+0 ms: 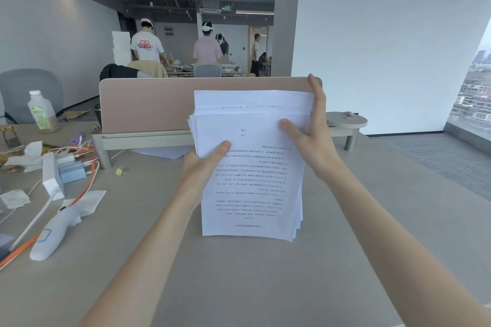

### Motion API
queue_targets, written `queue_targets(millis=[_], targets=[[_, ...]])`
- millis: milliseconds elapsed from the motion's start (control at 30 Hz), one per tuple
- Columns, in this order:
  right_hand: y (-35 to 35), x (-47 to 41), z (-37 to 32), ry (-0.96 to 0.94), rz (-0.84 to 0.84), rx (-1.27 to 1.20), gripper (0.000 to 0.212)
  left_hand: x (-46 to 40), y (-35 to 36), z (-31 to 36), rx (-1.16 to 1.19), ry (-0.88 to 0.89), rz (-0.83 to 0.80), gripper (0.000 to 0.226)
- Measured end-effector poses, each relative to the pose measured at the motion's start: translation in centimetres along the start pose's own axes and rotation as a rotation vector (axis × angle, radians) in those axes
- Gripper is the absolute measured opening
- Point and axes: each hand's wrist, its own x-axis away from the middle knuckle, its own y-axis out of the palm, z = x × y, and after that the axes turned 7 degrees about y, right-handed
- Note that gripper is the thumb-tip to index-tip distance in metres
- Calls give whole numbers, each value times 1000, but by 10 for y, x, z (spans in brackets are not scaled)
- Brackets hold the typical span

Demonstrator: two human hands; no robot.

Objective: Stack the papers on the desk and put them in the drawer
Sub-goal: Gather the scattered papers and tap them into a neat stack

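Here both hands (308, 141) stand papers (252, 172) upright on the grey desk (239, 273).

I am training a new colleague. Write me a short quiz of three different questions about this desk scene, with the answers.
1. True or false: the stack of papers lies flat on the desk.
2. Which hand grips the stack's left edge, thumb on the front page?
3. Multiple choice: the bottle stands (A) left of the pink divider, (B) right of it, (C) on the papers.

Key: 1. False: both hands hold it upright, bottom edge on the desk. 2. The left hand; the right hand holds the right side. 3. A.
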Motion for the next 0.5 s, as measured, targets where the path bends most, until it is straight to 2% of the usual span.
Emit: queue_targets(millis=[233,500], targets=[[-3,2,5,-30,5,124,57,5,2,-2,-26,4,-13,26],[-8,6,-1,-120,-16,248,55,9,-1,-8,-42,-20,-27,26]])
